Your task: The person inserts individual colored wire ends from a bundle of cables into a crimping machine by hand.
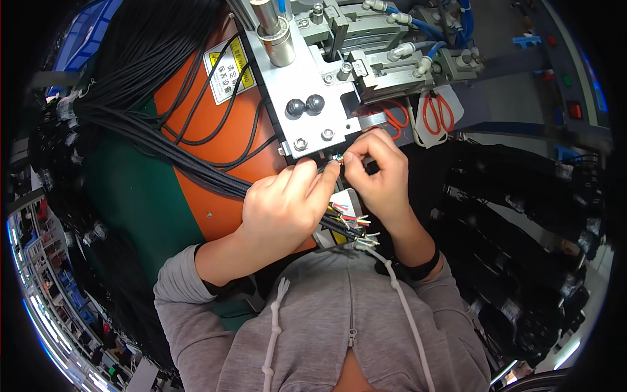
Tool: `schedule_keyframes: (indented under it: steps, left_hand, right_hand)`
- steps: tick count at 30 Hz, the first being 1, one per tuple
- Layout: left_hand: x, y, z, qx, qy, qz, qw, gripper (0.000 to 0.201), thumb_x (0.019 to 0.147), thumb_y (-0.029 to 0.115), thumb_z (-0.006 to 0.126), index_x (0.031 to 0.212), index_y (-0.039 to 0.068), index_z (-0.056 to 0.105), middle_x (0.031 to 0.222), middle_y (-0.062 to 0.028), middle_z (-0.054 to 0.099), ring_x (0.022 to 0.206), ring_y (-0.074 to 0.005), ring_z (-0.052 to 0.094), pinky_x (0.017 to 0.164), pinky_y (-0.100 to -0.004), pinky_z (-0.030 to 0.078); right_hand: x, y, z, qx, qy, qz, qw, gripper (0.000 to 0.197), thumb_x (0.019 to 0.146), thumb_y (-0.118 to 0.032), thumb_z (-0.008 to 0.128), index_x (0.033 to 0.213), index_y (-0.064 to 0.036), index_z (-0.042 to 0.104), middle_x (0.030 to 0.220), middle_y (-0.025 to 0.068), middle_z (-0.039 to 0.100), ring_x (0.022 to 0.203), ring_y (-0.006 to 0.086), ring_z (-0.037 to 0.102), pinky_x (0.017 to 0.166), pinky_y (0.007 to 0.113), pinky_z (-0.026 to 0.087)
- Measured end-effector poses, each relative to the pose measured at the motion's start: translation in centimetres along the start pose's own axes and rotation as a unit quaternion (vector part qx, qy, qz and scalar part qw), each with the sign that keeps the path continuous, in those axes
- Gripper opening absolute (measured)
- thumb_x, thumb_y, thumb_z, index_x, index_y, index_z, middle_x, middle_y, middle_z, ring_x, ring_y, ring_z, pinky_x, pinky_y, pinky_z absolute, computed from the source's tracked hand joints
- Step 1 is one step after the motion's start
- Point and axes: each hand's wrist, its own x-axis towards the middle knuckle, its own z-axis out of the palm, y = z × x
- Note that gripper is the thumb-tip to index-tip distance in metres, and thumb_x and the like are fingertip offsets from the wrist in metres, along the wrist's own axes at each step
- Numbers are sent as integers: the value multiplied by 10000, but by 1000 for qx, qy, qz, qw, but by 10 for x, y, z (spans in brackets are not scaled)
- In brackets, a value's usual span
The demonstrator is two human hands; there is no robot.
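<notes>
My left hand point(284, 199) is closed in a pinch at the front edge of the metal machine plate point(297, 85). It grips the end of a black cable, which is mostly covered by the fingers. Facing it, my right hand point(380, 173) pinches the thin coloured wires point(339, 159) that come out of that cable end. The two sets of fingertips nearly touch. A bundle of black cables point(196, 171) passes beneath my left hand. Past the wrist, its stripped ends point(353, 225) fan out in red, white, yellow and green strands.
Two black ball knobs point(305, 106) and a metal post point(274, 39) stand on the plate. Behind are pneumatic cylinders point(392, 72) with blue hoses. Red-handled scissors point(439, 114) lie at the right. Thick black cable bundles hang at left and right point(522, 242). An orange board point(215, 196) lies below.
</notes>
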Motion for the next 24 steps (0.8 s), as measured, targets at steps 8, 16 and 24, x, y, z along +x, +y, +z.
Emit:
schedule_keyframes:
  steps: [8, 16, 24]
  left_hand:
    - [-1, -6, 6, -17, 43, 3, 999, 269, 711, 99, 667, 975, 52, 691, 776, -2, 526, 620, -105, 553, 484, -240, 404]
    - [-4, -4, -6, -21, 20, -27, 999, 241, 723, 102, 668, 956, 42, 686, 771, 0, 536, 637, -108, 579, 511, -244, 428]
    - [-9, -2, -12, 9, -29, -74, 997, 218, 753, 86, 655, 961, 31, 683, 765, -13, 527, 631, -118, 594, 527, -259, 459]
  right_hand:
    - [3, -4, -2, 74, -36, 122, 989, 78, 777, 26, 676, 783, 25, 598, 749, 59, 621, 689, 141, 569, 639, 264, 444]
    - [3, -7, -4, -53, 8, -67, 996, 94, 773, 24, 698, 848, 25, 641, 795, 78, 651, 758, 168, 618, 718, 279, 480]
    - [11, -16, -12, 17, -32, -54, 998, 127, 728, 24, 724, 847, 1, 687, 851, 90, 680, 790, 221, 643, 735, 323, 501]
